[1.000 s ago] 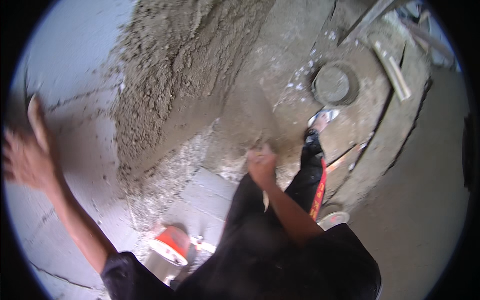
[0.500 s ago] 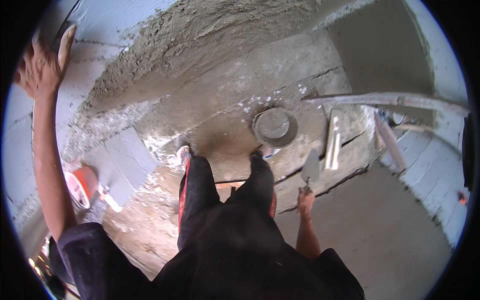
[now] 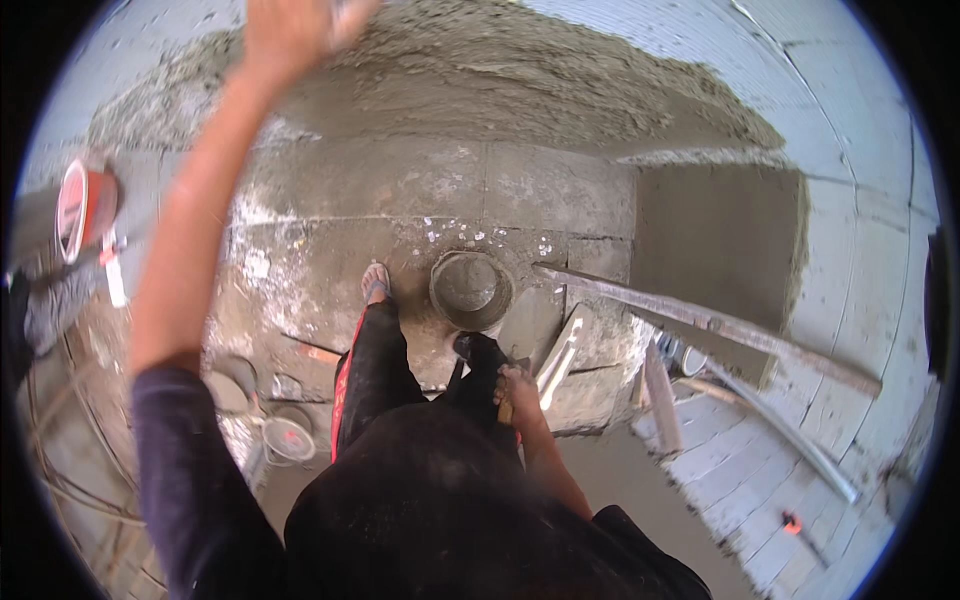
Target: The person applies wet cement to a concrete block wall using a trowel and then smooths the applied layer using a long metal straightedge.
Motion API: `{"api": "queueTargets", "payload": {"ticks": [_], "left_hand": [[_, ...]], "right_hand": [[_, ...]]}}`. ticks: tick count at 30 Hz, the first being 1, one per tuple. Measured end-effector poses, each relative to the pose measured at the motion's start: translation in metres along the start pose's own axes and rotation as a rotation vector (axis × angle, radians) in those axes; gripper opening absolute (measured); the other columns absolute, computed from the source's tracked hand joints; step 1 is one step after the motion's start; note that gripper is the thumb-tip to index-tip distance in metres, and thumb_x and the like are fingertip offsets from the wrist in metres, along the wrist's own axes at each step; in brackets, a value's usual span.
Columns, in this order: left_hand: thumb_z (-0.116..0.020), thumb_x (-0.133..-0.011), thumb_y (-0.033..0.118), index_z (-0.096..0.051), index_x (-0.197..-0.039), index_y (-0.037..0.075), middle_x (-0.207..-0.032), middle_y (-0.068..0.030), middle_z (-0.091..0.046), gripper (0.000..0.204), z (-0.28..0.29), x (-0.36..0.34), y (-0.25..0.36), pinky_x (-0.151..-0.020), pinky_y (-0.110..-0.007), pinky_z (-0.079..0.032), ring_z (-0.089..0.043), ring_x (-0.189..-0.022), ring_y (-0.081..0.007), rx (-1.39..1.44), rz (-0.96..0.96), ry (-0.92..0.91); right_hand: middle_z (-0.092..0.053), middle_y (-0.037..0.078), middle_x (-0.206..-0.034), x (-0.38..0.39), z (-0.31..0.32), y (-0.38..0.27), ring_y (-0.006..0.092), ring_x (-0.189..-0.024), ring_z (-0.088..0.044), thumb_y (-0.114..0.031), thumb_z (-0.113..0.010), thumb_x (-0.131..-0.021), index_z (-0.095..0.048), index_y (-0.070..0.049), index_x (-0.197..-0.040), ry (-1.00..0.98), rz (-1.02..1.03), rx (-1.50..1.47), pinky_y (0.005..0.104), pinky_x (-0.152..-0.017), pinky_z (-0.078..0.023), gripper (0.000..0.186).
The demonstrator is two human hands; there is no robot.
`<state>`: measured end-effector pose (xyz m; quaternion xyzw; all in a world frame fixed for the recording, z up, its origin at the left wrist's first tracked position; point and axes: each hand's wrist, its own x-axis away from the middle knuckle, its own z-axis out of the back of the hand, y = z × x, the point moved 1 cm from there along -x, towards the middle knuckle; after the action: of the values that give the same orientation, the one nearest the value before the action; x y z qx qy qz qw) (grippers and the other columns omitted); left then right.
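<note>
My right hand point(image 3: 518, 397) is closed round the wooden handle of a trowel point(image 3: 530, 322), its broad grey blade pointing away from me. Just left of the blade stands a round bucket point(image 3: 437, 290), coated in mortar, with grey material inside. Stretched up to the top edge of the picture, my left hand point(image 3: 290, 42) is slightly blurred. Its thumb sticks out to the side, the other fingers are partly cut off, and nothing shows in it. It is nearest to the wall band of rough wet mortar point(image 3: 480, 75).
A long wooden board point(image 3: 700, 318) slants across the right side, near a smooth mortar patch point(image 3: 700, 230) and a metal bar point(image 3: 790, 430). An orange bucket point(image 3: 102, 205) stands at the far left. Lower left are a pail point(image 3: 290, 437) and hoses point(image 3: 85, 500). White bits dot the floor.
My view has swung left, and my body has turned toward the rough mortar wall. My left hand has left the pale wall blocks. My right hand, still gripping the trowel, is now close beside the bucket.
</note>
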<state>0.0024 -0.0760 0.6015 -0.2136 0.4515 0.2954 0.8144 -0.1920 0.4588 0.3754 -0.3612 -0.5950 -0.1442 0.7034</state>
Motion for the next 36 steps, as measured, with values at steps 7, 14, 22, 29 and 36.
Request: {"api": "queueTargets", "payload": {"ticks": [7,14,22,29,36], "left_hand": [[-0.059,-0.089,0.042,-0.032,-0.138,-0.011,-0.138,-0.0318,-0.039,0.077,0.043,0.428,0.281,-0.110,-0.045,-0.027,-0.036,-0.133,-0.0394,0.363,1.634,-0.462],[-0.067,-0.080,0.051,-0.047,-0.128,-0.009,-0.125,-0.0284,-0.053,0.080,0.007,0.539,0.453,-0.100,-0.040,-0.039,-0.051,-0.118,-0.0387,0.362,2.314,-0.415],[-0.070,-0.073,0.058,-0.049,-0.125,-0.006,-0.111,-0.0253,-0.062,0.085,-0.049,0.671,0.404,-0.088,-0.044,-0.049,-0.061,-0.104,-0.0357,0.491,2.051,-1.195],[-0.066,-0.081,0.023,-0.060,-0.102,0.002,-0.102,-0.0235,-0.064,0.030,-0.040,0.641,0.444,-0.085,-0.046,-0.050,-0.062,-0.099,-0.0384,0.409,1.990,-1.176],[-0.059,-0.081,0.018,-0.066,-0.083,-0.001,-0.086,-0.0246,-0.065,0.020,-0.047,0.564,0.480,-0.077,-0.048,-0.051,-0.063,-0.086,-0.0406,0.463,1.965,-0.916]], "right_hand": [[-0.064,0.013,-0.080,-0.081,0.104,0.041,0.0277,-0.086,-0.063,-0.022,-0.048,-0.090,-0.062,-0.010,-0.103,-0.297,0.718,1.636,0.0410,-0.080,-0.047,0.022],[-0.049,0.004,-0.059,-0.051,0.164,-0.010,0.0171,-0.044,-0.051,-0.021,-0.060,-0.086,-0.052,-0.007,-0.085,0.141,-0.250,0.763,0.0335,-0.038,-0.042,0.017],[-0.053,0.007,-0.061,-0.071,0.168,-0.003,0.0205,-0.053,-0.056,-0.019,-0.060,-0.085,-0.055,-0.005,-0.090,-0.187,0.115,1.565,0.0358,-0.047,-0.046,0.016],[-0.049,0.006,-0.060,-0.074,0.187,0.015,0.0190,-0.044,-0.049,-0.018,-0.057,-0.088,-0.055,-0.004,-0.096,0.107,-0.170,1.002,0.0326,-0.038,-0.041,0.016],[-0.044,0.004,-0.058,-0.053,0.142,0.004,0.0158,-0.039,-0.044,-0.020,-0.057,-0.090,-0.050,-0.006,-0.101,-0.032,0.056,1.014,0.0316,-0.034,-0.040,0.019]]}}
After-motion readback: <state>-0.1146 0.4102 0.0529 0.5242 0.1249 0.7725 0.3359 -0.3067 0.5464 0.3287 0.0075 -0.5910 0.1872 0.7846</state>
